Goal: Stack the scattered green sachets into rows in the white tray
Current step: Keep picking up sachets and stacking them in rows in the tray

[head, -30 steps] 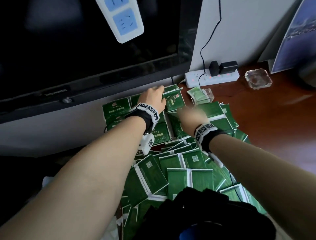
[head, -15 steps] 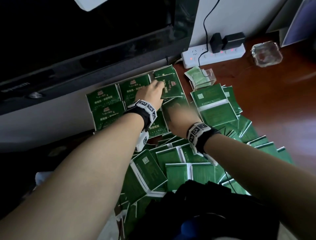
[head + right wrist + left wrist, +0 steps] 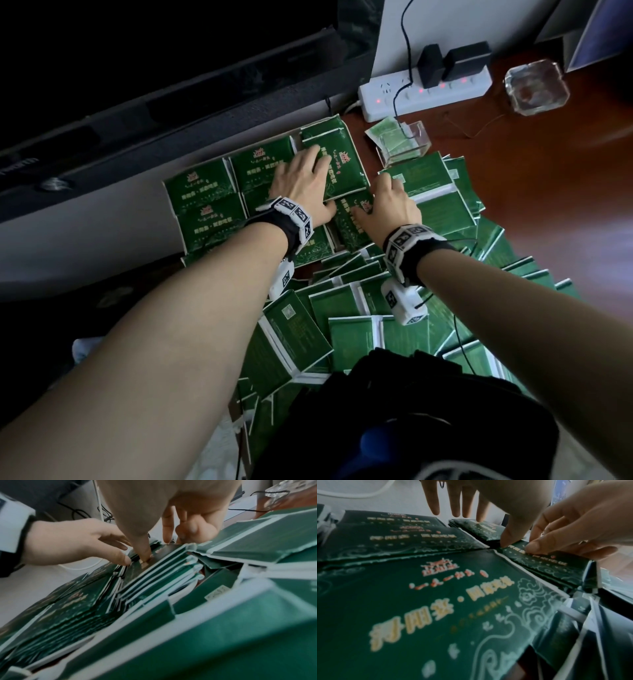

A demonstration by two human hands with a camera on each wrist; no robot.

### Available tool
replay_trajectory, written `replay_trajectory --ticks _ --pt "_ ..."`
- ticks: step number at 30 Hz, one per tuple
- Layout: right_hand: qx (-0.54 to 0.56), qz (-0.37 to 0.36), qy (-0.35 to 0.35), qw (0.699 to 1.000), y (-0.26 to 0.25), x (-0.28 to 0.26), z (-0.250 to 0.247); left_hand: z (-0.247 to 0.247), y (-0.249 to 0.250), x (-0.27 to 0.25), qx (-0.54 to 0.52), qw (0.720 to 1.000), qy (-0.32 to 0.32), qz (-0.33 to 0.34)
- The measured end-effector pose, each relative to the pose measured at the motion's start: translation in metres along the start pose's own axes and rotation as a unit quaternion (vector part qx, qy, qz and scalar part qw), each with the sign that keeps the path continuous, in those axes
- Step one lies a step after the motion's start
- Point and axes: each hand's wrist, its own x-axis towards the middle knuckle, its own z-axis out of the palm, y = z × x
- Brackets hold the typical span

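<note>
Sachets fill the white tray in rows of stacks, printed faces up, at the back of the bench under a dark screen. The left hand lies flat with fingers spread across the middle and right rear stacks, its thumb at the edge of the front right stack. The right hand rests on that same stack, thumb pressing its top sachet and fingers curled down its right side; whether they grip it is probably hidden from every view. Loose green sachets lie scattered and overlapping in front of and right of the tray. A white power strip and a glass ashtray sit farther back.
</note>
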Motion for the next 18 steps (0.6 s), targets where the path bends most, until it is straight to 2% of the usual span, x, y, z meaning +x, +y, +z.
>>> replay_trajectory --ticks 6,12,18 --pt "0.027 0.010 -0.017 0.999 -0.004 0.004 0.001 -0.001 0.002 0.008 0.003 1.000 -0.007 0.024" --pt "0.049 0.023 -0.026 0.998 -0.003 0.005 -0.002 -0.004 0.000 0.017 -0.019 1.000 -0.006 0.007" --pt "0.017 0.022 -0.040 0.999 -0.004 0.005 -0.004 -0.010 -0.004 0.029 -0.017 1.000 0.000 0.010"
